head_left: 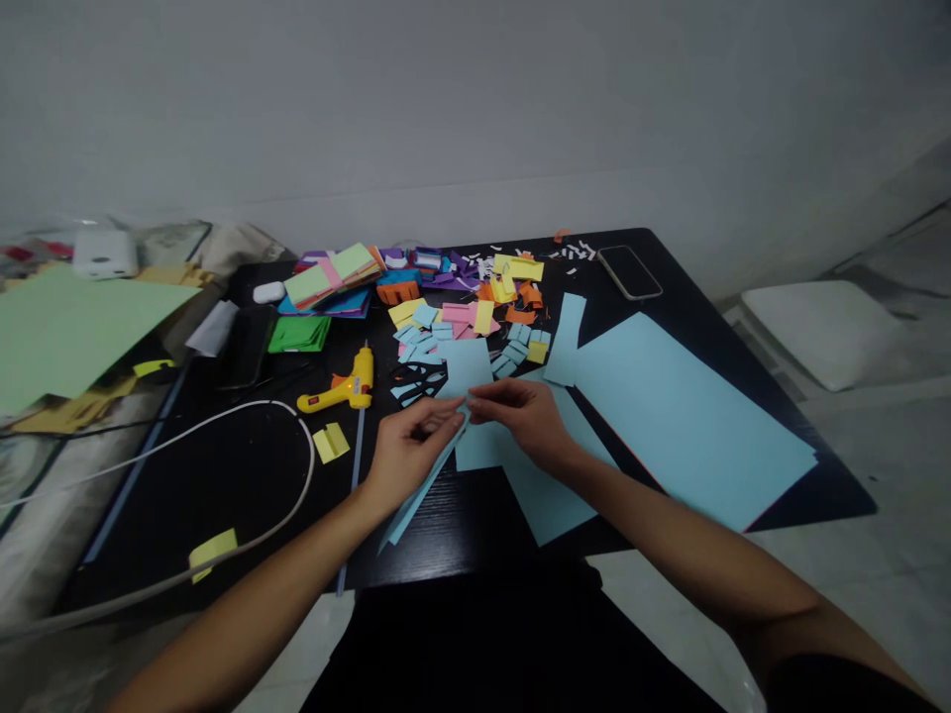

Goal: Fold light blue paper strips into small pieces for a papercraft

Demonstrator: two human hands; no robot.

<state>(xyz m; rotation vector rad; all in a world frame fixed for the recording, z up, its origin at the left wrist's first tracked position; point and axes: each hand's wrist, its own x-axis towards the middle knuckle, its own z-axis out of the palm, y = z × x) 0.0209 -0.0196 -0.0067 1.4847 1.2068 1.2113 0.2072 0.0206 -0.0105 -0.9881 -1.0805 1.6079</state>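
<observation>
Between the thumb and fingers of my left hand (411, 451) is a light blue paper sheet (417, 507), apparently doubled or two layers, hanging down toward the table edge. My right hand (526, 416) pinches the top end of that same paper, with the fingertips of both hands nearly touching. Under and behind them lie a blue paper strip (470, 358) and a larger blue piece (548, 500). Black-handled scissors (418, 376) rest just beyond my left hand, their blades hidden. A yellow glue gun (348, 386) lies to the left.
Folded blue paper pieces (516, 345) and colourful scraps spread along the back. A stack of blue sheets (684, 416) covers the right side, near a phone (629, 272). A white cable (301, 475) loops over the left side. A white stool (813, 327) stands at right.
</observation>
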